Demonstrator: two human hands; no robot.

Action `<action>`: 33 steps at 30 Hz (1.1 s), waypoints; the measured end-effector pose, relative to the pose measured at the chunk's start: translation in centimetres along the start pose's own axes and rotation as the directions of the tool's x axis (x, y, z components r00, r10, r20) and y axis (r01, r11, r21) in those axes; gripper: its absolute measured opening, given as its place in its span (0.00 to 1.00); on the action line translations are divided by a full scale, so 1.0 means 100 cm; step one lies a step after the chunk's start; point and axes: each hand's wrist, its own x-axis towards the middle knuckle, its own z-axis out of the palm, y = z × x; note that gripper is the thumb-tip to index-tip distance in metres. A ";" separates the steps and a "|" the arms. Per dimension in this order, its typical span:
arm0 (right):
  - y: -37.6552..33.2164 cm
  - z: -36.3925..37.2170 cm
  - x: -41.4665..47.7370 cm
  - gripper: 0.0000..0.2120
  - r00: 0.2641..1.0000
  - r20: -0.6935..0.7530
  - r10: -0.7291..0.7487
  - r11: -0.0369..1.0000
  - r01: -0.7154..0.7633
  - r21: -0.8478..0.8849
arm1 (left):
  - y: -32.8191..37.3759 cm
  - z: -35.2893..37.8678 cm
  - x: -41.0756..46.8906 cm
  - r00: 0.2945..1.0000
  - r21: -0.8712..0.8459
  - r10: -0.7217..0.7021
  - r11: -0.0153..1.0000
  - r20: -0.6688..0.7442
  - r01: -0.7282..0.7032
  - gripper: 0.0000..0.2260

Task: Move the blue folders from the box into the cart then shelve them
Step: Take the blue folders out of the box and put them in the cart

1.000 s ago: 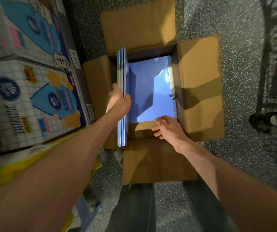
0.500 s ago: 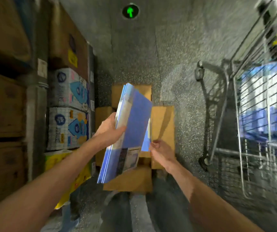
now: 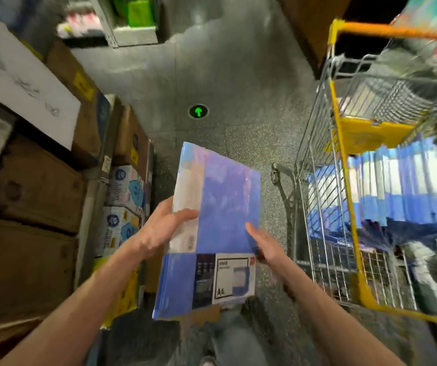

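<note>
Currently held: a stack of glossy blue folders [image 3: 225, 207], thin, flat and rectangular, with a shiny cover that shows pale reflections; several layered edges show along its left side.
Where: in the air above the speckled grey floor [image 3: 238, 128], straight in front of the person, clear of the goods on the left and the cart on the right.
Left hand [image 3: 159, 231]: grips the stack's left edge, thumb laid across the front cover, fingers behind.
Right hand [image 3: 265, 247]: grips the right edge, thumb on the cover, fingers hidden behind.
Writing: a white paper label [image 3: 232, 281] at the near end reads "A4"; its smaller print is too blurred to read.
Direction: the long axis runs away from the person, far end leaning slightly right; the cover faces up, labelled end nearest the body.
Cart: a silver wire shopping cart with yellow frame and orange handle [image 3: 343, 159], with more blue folders [image 3: 397, 202] inside.
Left side: stacked brown cardboard cartons [image 3: 35, 194] and white-and-blue printed cartons [image 3: 126, 186], text unreadable.
Floor mark: a round green arrow marker [image 3: 198, 111], pointing away.
</note>
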 end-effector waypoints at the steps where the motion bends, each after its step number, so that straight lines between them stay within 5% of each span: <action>1: 0.004 0.000 -0.016 0.32 1.000 0.021 -0.018 1.000 0.018 0.024 | 0.004 0.001 -0.017 1.000 -0.005 0.019 1.000 0.003 -0.018 0.11; 7: 0.040 0.017 -0.099 0.32 0.993 -0.104 -0.052 0.949 0.081 0.306 | 0.008 0.027 -0.097 0.988 0.044 0.155 0.987 -0.011 -0.154 0.17; 11: 0.042 0.011 -0.153 0.20 0.960 -0.279 -0.033 0.895 0.152 0.418 | 0.022 0.056 -0.133 0.954 0.088 0.300 0.951 -0.015 -0.298 0.14; 15: 0.038 -0.018 -0.203 0.19 0.922 -0.385 -0.052 0.777 0.280 0.564 | 0.052 0.096 -0.160 0.899 0.077 0.424 0.898 0.108 -0.433 0.13; 20: 0.030 -0.064 -0.252 0.17 0.854 -0.503 -0.130 0.642 0.459 0.614 | 0.088 0.156 -0.181 0.813 0.175 0.497 0.809 0.304 -0.561 0.29; 24: 0.032 -0.107 -0.273 0.21 0.817 -0.563 -0.126 0.577 0.522 0.628 | 0.110 0.211 -0.187 0.735 0.252 0.555 0.704 0.389 -0.664 0.32; 28: 0.031 -0.164 -0.288 0.19 0.815 -0.559 -0.153 0.684 0.496 0.535 | 0.142 0.273 -0.164 0.685 0.268 0.546 0.652 0.482 -0.709 0.27; 33: 0.006 -0.246 -0.289 0.11 0.780 -0.621 -0.072 0.937 0.266 0.225 | 0.190 0.342 -0.116 0.620 0.343 0.557 0.526 0.553 -0.779 0.21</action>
